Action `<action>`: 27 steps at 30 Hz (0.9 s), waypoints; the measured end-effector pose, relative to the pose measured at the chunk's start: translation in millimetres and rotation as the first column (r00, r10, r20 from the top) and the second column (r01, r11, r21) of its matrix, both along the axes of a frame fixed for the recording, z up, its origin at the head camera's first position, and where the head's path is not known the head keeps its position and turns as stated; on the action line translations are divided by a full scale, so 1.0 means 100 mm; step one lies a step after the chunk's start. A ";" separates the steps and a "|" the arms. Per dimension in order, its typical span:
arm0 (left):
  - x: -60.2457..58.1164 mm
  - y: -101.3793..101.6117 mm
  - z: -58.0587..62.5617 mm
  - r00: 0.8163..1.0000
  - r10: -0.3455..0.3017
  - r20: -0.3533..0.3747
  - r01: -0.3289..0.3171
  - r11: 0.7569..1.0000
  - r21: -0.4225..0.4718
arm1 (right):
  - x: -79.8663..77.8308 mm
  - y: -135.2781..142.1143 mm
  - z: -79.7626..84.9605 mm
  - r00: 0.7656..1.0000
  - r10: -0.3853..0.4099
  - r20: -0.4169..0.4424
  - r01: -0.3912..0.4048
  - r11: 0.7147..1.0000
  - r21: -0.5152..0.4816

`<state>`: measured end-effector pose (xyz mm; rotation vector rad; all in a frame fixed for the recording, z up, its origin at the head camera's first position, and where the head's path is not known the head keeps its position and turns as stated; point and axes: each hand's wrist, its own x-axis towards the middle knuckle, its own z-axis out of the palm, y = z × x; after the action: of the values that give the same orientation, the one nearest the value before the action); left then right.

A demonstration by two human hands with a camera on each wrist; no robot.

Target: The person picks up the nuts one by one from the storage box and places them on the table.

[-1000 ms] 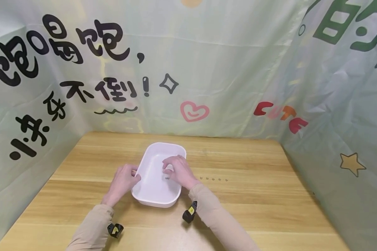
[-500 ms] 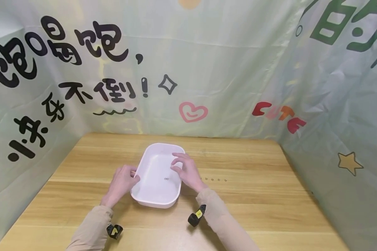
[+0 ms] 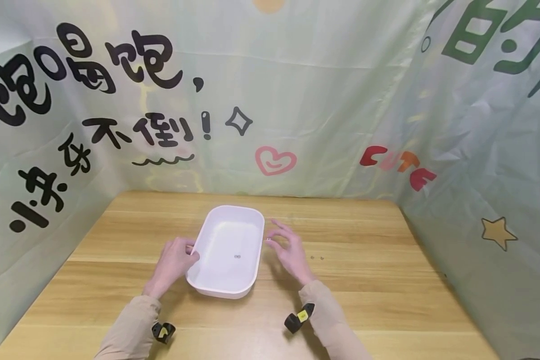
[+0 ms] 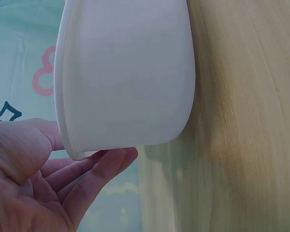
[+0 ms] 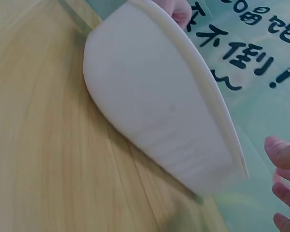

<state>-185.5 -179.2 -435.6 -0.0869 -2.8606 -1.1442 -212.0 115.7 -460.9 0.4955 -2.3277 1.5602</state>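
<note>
A white rectangular tub [image 3: 227, 240] with rounded corners stands on the wooden table. My left hand [image 3: 174, 262] grips its left rim, thumb on top and fingers underneath, as the left wrist view shows at the tub wall [image 4: 130, 77]. Inside lie two tiny ring-like pieces [image 3: 237, 256], side by side. My right hand [image 3: 293, 254] is just outside the tub's right rim, thumb and index finger together around a tiny speck, seemingly a small ring. In the right wrist view my right thumb and fingers [image 5: 284, 154] are at the edge, the pinched piece hidden.
More tiny ring-like pieces [image 3: 317, 258] lie on the table right of my right hand, which covers part of their row. A printed cloth [image 3: 324, 125] hangs behind the table [image 3: 364, 300] and along both its sides.
My right hand has moved out of the tub to the right, over its right rim and across part of the row of pieces. My left hand and the tub have stayed put.
</note>
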 end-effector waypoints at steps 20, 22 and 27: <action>0.00 -0.01 0.01 1.000 -0.005 0.005 0.005 1.000 0.007 | 0.08 0.79 -0.24 0.979 -0.197 0.053 0.197 0.980 0.004; 0.00 0.00 0.01 1.000 -0.007 0.004 0.007 1.000 0.005 | 0.09 0.86 -0.25 0.972 -0.222 0.072 0.221 0.975 0.011; 0.00 0.00 0.02 1.000 -0.005 0.013 0.005 1.000 0.009 | 0.10 1.04 -0.30 0.959 -0.267 0.094 0.266 0.964 0.026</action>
<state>-185.5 -178.8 -433.8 -0.0861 -2.8680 -1.1633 -201.7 219.5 -490.6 0.1027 -2.3595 1.4705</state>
